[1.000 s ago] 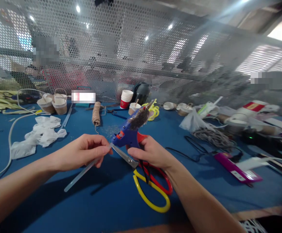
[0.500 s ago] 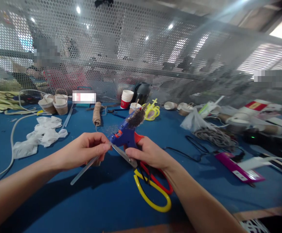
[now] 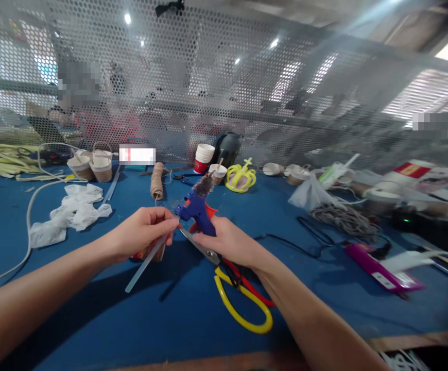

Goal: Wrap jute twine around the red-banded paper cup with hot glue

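My left hand (image 3: pixel 150 232) pinches a translucent glue stick (image 3: pixel 143 268), which slants down toward me. Its upper end meets the rear of a blue glue gun (image 3: pixel 199 211), or comes very close to it. Around the gun's handle my right hand (image 3: pixel 227 239) is closed; the gun's dirt-crusted nozzle points up and away. Below that hand lie scissors (image 3: pixel 243 306) with red and yellow handles, their blades partly covered by the fingers; whether they touch the hand I cannot tell. Beneath my left hand, a small reddish-brown item (image 3: pixel 157 252) is mostly hidden.
Behind the hands stand a twine spool (image 3: pixel 156 181), stacked paper cups (image 3: pixel 203 157) and a yellow crown-shaped piece (image 3: pixel 241 176). White crumpled pieces (image 3: pixel 71 208) lie left. A purple power strip (image 3: pixel 382 268), cords and a plastic bag (image 3: pixel 309 191) are at right. A perforated metal screen (image 3: pixel 224 77) closes the back.
The glue gun has tilted more upright and its rear has turned in my right hand. My left hand stays near it, and the glue stick has shifted slightly right.
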The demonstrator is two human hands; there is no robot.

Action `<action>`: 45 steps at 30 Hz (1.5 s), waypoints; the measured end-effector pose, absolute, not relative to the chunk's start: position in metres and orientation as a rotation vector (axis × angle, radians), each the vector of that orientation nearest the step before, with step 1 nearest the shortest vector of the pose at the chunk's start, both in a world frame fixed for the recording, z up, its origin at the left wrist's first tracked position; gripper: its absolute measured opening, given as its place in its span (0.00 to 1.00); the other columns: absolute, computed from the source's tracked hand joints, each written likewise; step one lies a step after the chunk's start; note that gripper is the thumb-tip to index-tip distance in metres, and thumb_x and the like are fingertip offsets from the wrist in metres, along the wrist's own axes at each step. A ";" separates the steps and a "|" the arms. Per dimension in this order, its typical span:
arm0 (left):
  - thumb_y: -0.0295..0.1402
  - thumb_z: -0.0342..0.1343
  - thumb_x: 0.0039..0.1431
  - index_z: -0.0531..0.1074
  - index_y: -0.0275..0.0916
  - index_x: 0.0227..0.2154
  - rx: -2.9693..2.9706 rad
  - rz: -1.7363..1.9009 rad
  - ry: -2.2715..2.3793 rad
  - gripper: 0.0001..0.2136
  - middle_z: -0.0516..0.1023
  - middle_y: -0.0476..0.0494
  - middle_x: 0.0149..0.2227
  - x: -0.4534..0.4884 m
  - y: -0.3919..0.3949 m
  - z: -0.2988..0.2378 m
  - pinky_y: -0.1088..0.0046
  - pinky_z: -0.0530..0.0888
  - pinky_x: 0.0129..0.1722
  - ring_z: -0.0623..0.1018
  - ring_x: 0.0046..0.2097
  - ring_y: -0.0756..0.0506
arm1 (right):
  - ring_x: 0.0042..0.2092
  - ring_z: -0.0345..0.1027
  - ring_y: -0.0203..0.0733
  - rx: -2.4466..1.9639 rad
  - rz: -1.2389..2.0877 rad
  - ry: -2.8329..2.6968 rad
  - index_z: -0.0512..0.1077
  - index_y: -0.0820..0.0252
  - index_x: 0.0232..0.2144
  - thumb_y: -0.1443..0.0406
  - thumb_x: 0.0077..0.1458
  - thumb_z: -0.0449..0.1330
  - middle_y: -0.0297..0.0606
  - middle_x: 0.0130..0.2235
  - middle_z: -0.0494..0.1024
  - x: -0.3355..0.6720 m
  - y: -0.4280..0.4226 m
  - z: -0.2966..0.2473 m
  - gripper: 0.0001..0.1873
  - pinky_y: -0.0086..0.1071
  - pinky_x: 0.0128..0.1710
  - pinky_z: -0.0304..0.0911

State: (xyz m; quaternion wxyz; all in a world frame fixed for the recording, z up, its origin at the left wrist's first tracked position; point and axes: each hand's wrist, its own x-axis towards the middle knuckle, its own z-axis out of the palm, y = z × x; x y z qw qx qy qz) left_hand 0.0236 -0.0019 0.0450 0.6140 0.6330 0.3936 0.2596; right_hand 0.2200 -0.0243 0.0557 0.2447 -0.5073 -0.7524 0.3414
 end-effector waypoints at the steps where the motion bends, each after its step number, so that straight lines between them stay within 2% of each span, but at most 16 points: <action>1: 0.46 0.51 0.50 0.67 0.36 0.29 1.448 0.596 0.906 0.15 0.66 0.55 0.17 0.024 -0.002 0.045 0.84 0.54 0.09 0.58 0.12 0.58 | 0.32 0.62 0.36 -1.381 0.947 -2.049 0.69 0.64 0.31 0.66 0.48 0.54 0.34 0.29 0.71 0.220 -0.024 0.056 0.08 0.29 0.33 0.59; 4: 0.45 0.53 0.50 0.67 0.35 0.30 1.367 0.583 0.876 0.15 0.68 0.54 0.19 0.024 -0.001 0.048 0.85 0.56 0.10 0.60 0.13 0.58 | 0.32 0.62 0.36 -1.359 1.018 -2.017 0.70 0.65 0.31 0.66 0.48 0.55 0.35 0.30 0.71 0.221 -0.023 0.057 0.08 0.29 0.34 0.58; 7: 0.43 0.54 0.50 0.68 0.34 0.31 1.238 0.577 0.811 0.14 0.70 0.51 0.20 0.023 0.001 0.050 0.85 0.59 0.12 0.63 0.15 0.57 | 0.26 0.59 0.32 -1.362 1.150 -1.932 0.70 0.65 0.31 0.66 0.47 0.56 0.31 0.24 0.67 0.223 -0.022 0.054 0.08 0.27 0.26 0.55; 11: 0.44 0.54 0.50 0.69 0.34 0.32 1.174 0.528 0.745 0.16 0.72 0.48 0.21 0.019 0.002 0.051 0.83 0.57 0.12 0.64 0.16 0.56 | 0.19 0.51 0.28 -1.329 1.387 -1.734 0.68 0.65 0.30 0.64 0.46 0.57 0.25 0.16 0.60 0.225 -0.019 0.049 0.08 0.24 0.20 0.47; 14: 0.45 0.52 0.51 0.70 0.33 0.28 1.168 0.456 0.694 0.17 0.71 0.47 0.19 0.017 0.001 0.052 0.81 0.56 0.14 0.65 0.17 0.55 | 0.19 0.50 0.27 -1.318 1.449 -1.621 0.67 0.66 0.28 0.64 0.45 0.57 0.25 0.15 0.59 0.226 -0.017 0.047 0.09 0.24 0.19 0.46; 18: 0.41 0.54 0.51 0.70 0.32 0.24 1.154 0.443 0.702 0.14 0.69 0.50 0.15 0.018 -0.004 0.055 0.82 0.52 0.14 0.59 0.15 0.58 | 0.19 0.50 0.27 -1.321 1.471 -1.606 0.67 0.66 0.28 0.64 0.45 0.57 0.26 0.15 0.60 0.226 -0.017 0.048 0.09 0.24 0.19 0.46; 22: 0.40 0.54 0.51 0.69 0.32 0.23 1.133 0.459 0.708 0.13 0.69 0.50 0.14 0.019 -0.006 0.056 0.82 0.51 0.14 0.58 0.14 0.58 | 0.19 0.51 0.27 -1.306 1.504 -1.614 0.66 0.65 0.26 0.65 0.44 0.57 0.26 0.15 0.61 0.227 -0.016 0.047 0.07 0.24 0.18 0.45; 25: 0.43 0.53 0.51 0.70 0.32 0.24 1.128 0.474 0.705 0.16 0.69 0.49 0.14 0.020 -0.002 0.054 0.82 0.53 0.14 0.60 0.14 0.57 | 0.18 0.51 0.27 -1.262 1.555 -1.557 0.67 0.66 0.27 0.66 0.44 0.58 0.26 0.14 0.61 0.228 -0.016 0.046 0.07 0.24 0.18 0.44; 29: 0.47 0.51 0.50 0.70 0.32 0.29 1.096 0.538 0.711 0.20 0.71 0.47 0.18 0.023 0.000 0.049 0.81 0.56 0.14 0.61 0.15 0.56 | 0.16 0.48 0.25 -1.082 1.751 -1.297 0.69 0.66 0.26 0.70 0.42 0.56 0.25 0.15 0.59 0.226 -0.014 0.044 0.05 0.22 0.17 0.43; 33: 0.41 0.54 0.51 0.69 0.33 0.33 1.155 0.485 0.763 0.14 0.73 0.47 0.25 0.032 -0.008 0.043 0.82 0.58 0.18 0.65 0.20 0.57 | 0.15 0.45 0.23 -0.767 2.007 -0.996 0.69 0.66 0.25 0.67 0.43 0.54 0.24 0.16 0.56 0.224 -0.012 0.043 0.06 0.21 0.15 0.41; 37: 0.38 0.57 0.49 0.67 0.35 0.36 1.132 0.583 0.757 0.14 0.72 0.45 0.33 0.051 -0.018 0.035 0.76 0.66 0.29 0.70 0.30 0.52 | 0.15 0.43 0.24 -0.587 2.077 -0.923 0.68 0.65 0.24 0.64 0.45 0.51 0.25 0.16 0.55 0.223 -0.009 0.040 0.09 0.21 0.14 0.39; 39: 0.39 0.56 0.50 0.68 0.34 0.36 1.089 0.695 0.698 0.14 0.71 0.44 0.33 0.062 -0.019 0.033 0.75 0.66 0.34 0.70 0.34 0.51 | 0.14 0.44 0.25 -0.564 2.069 -0.968 0.67 0.64 0.23 0.62 0.46 0.50 0.26 0.15 0.56 0.224 -0.009 0.038 0.11 0.21 0.13 0.40; 41: 0.41 0.55 0.51 0.68 0.34 0.33 0.998 0.742 0.623 0.14 0.72 0.44 0.32 0.072 -0.018 0.033 0.75 0.66 0.36 0.71 0.35 0.50 | 0.14 0.45 0.26 -0.547 2.071 -1.016 0.66 0.63 0.21 0.60 0.46 0.50 0.26 0.15 0.56 0.224 -0.008 0.037 0.11 0.21 0.13 0.41; 43: 0.41 0.54 0.50 0.67 0.35 0.27 0.911 0.768 0.520 0.12 0.73 0.46 0.27 0.081 -0.017 0.034 0.74 0.66 0.36 0.72 0.31 0.50 | 0.14 0.46 0.27 -0.528 2.087 -1.053 0.65 0.62 0.20 0.59 0.45 0.50 0.27 0.14 0.57 0.225 -0.008 0.035 0.12 0.22 0.13 0.42; 45: 0.41 0.55 0.50 0.65 0.35 0.21 0.853 0.772 0.471 0.13 0.71 0.48 0.22 0.088 -0.015 0.035 0.76 0.67 0.30 0.72 0.26 0.52 | 0.14 0.47 0.27 -0.526 2.107 -1.078 0.63 0.62 0.18 0.57 0.44 0.50 0.27 0.14 0.57 0.226 -0.009 0.033 0.14 0.22 0.13 0.42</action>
